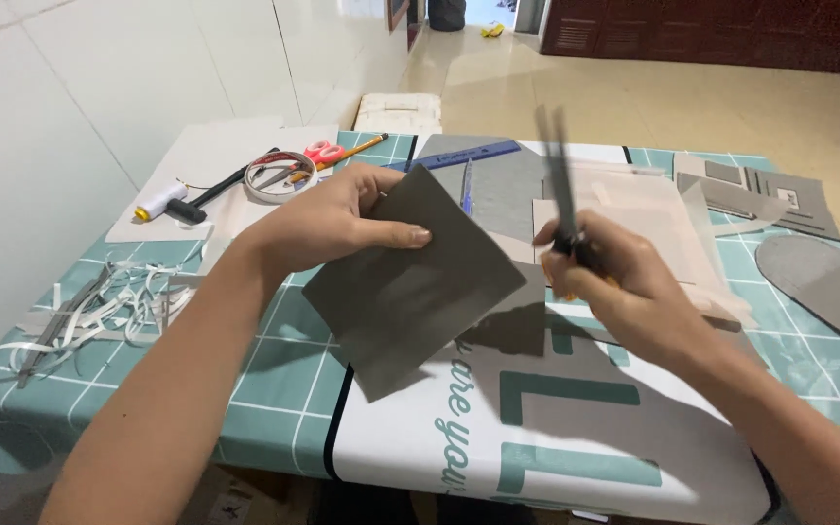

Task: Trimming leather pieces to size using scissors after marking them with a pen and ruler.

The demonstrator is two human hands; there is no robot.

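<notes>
Item: grey square sheet, held tilted above the middle of the desk, left hand fingers pinching its upper edge. Right hand, fingers closed round scissors, blades pointing up, just beside the sheet's right corner. White paper strips at the desk's left edge; tape roll and blue ruler at the far edge.

I see my two bare forearms, no sleeves; left hand and right hand wear no gloves. Fingernails are short; no rings or watch visible.
</notes>
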